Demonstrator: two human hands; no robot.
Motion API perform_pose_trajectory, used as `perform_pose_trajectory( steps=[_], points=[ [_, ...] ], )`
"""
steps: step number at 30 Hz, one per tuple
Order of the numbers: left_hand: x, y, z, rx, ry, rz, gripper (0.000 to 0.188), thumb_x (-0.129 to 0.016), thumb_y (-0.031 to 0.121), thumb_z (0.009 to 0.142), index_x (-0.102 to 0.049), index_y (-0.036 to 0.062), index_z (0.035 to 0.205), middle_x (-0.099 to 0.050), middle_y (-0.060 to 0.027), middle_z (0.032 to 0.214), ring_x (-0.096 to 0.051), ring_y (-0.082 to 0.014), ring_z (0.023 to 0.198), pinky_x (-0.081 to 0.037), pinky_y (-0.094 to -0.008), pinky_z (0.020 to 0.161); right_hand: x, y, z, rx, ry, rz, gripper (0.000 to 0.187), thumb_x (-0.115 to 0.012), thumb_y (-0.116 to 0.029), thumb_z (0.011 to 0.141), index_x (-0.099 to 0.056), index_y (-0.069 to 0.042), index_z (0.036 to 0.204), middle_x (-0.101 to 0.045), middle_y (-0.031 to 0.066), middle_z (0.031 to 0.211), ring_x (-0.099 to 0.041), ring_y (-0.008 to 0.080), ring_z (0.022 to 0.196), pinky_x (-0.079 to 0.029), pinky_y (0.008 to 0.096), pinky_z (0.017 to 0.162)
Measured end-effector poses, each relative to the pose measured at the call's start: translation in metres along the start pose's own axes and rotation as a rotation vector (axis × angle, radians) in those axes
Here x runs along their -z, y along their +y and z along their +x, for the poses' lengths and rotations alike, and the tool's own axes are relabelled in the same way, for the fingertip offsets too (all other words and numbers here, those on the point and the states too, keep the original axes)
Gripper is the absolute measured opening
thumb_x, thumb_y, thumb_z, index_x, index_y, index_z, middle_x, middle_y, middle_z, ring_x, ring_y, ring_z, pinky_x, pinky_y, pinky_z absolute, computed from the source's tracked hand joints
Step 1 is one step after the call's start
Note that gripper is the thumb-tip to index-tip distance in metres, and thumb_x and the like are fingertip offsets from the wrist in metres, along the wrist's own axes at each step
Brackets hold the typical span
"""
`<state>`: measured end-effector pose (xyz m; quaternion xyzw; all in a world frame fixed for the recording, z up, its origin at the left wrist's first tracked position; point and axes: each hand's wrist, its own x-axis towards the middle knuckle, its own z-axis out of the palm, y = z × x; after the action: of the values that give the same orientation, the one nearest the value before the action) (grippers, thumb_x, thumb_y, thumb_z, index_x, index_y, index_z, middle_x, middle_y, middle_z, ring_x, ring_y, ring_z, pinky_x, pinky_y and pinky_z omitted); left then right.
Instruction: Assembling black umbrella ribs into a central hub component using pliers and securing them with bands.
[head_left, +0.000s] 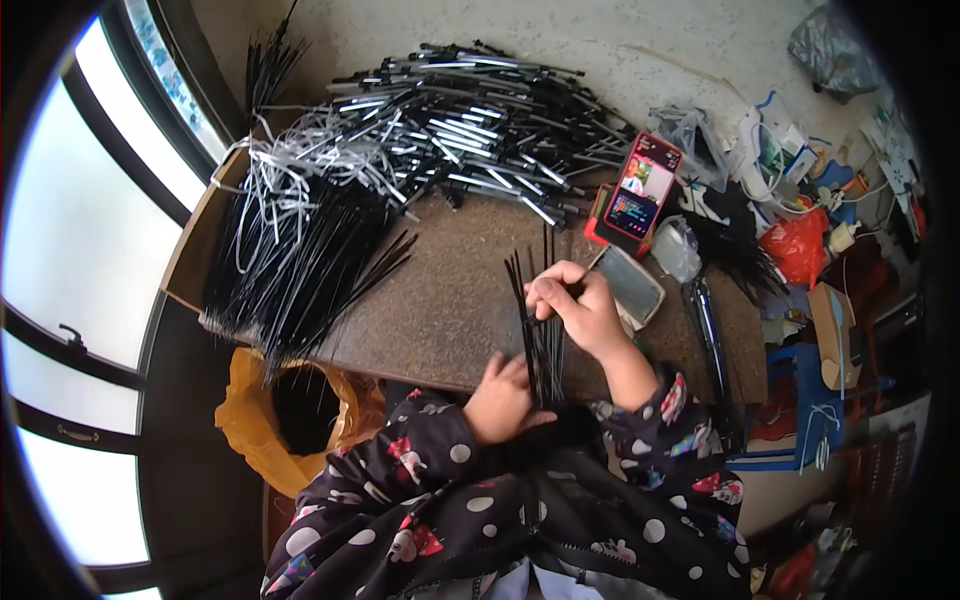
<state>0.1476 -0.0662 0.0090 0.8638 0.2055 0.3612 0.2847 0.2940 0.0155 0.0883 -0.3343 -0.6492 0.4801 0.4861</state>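
Observation:
Several thin black strips (pixel 545 350), like cable ties, lie in a loose row at the table's front edge. Above them my right hand (pixel 575 305) is closed in a pinch, with dark strips at its fingertips; how many it grips is hidden. My left hand (pixel 500 400) lies beside the strips' near ends, its fingers and thumb apart. A thick bunch of black strips (pixel 290 260) bound with grey ties (pixel 310 165) fills an open cardboard box (pixel 190 255) on the left. Behind is a big heap of black and silver bundles (pixel 480 130).
A phone (pixel 640 195) stands propped up at the right, near a grey rectangular tray (pixel 628 285) and a clear plastic wrapper (pixel 677 250). Long black bundles (pixel 708 330) lie farther right. A yellow bag (pixel 250 410) hangs below the table's left front. A blue stool (pixel 810 400) stands at the right.

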Motion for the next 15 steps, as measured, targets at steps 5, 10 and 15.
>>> perform_pose_trajectory(
  steps=[5,10,15],
  points=[
    [0.038,-0.003,0.009,0.541,-0.283,0.218,0.032,-0.065,0.027,0.083,-0.060,0.0085,0.108,-0.056,-0.0170,0.113,-0.049,-0.0307,0.112,-0.040,-0.0415,0.091,0.024,0.065,-0.015,-0.186,0.289,0.200,0.013,-0.061,-0.013,0.088,-0.057,-0.001,0.091,-0.057,0.0018,0.068,-0.053,0.0076,0.060,-0.047,0.0260,0.067],
    [0.035,-0.052,0.020,0.121,0.132,-0.276,0.034,-0.061,0.029,0.085,-0.058,0.0130,0.115,-0.050,-0.0145,0.126,-0.034,-0.0304,0.129,-0.026,-0.0532,0.101,-0.001,0.055,-0.010,-0.184,0.300,0.438,0.024,-0.067,-0.015,0.084,-0.056,-0.002,0.100,-0.058,0.0013,0.074,-0.052,0.0067,0.063,-0.044,0.0222,0.060],
    [0.041,-0.094,0.015,0.293,-0.025,0.135,0.033,-0.054,0.026,0.090,-0.057,0.0174,0.121,-0.040,-0.0094,0.137,-0.027,-0.0315,0.133,0.000,-0.0650,0.100,-0.002,0.071,-0.021,0.073,0.656,-0.166,0.035,-0.071,-0.019,0.080,-0.053,-0.002,0.105,-0.059,0.0014,0.073,-0.052,0.0084,0.060,-0.045,0.0254,0.057]
  ],
)
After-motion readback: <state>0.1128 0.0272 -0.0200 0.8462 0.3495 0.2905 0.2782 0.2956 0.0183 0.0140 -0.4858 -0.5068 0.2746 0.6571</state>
